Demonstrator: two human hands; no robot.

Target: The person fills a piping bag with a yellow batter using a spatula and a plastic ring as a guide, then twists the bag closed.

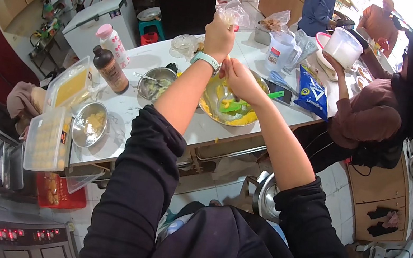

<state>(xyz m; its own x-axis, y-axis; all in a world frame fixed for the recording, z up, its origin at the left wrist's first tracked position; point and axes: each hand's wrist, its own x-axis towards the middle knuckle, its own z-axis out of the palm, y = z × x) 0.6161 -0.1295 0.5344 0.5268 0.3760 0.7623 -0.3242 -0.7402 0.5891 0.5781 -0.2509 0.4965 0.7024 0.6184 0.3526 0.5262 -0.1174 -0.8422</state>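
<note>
My left hand, with a pale green watch at its wrist, is raised over the table and closed around a clear plastic bag whose loose end spreads above the fist. Just below, my right hand pinches the lower part of the bag, which the fingers mostly hide. Under both hands sits a metal mixing bowl with yellow mixture smeared around its inside. A green spatula lies in this bowl, and another green handle juts over its right rim.
Left are a smaller metal bowl with a spoon, a brown bottle, a pink-capped bottle and plastic containers. Right are a measuring jug, scissors, a blue packet and a person holding a white tub.
</note>
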